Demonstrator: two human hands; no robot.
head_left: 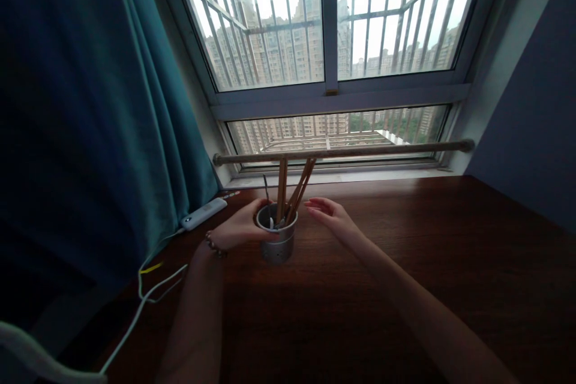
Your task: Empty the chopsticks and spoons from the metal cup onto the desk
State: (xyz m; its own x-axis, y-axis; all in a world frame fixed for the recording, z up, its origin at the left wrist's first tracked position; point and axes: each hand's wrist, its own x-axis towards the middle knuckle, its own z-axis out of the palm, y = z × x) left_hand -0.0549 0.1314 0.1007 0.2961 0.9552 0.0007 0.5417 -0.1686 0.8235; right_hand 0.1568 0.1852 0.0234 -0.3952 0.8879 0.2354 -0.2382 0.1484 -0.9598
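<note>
A grey metal utensil holder [278, 247] is in the middle of the head view, above or on the brown wooden tabletop. Several wooden chopsticks [281, 192] stand in it, some upright and some leaning right. A thin dark handle [266, 188] also sticks up at the left of the holder, and something pale shows inside. My left hand [245, 223], with a beaded bracelet at the wrist, is wrapped round the holder's left side near the rim. Just right of the holder is my right hand [330, 213], apart from it, with fingers loosely stretched and nothing visible in them.
A white power strip [204, 214] lies at the left, with white cables [135, 318] running toward the front. Blue curtains [148, 102] hang on the left. A horizontal rail [360, 152] crosses before the window behind the table. A wall [531, 108] bounds the right.
</note>
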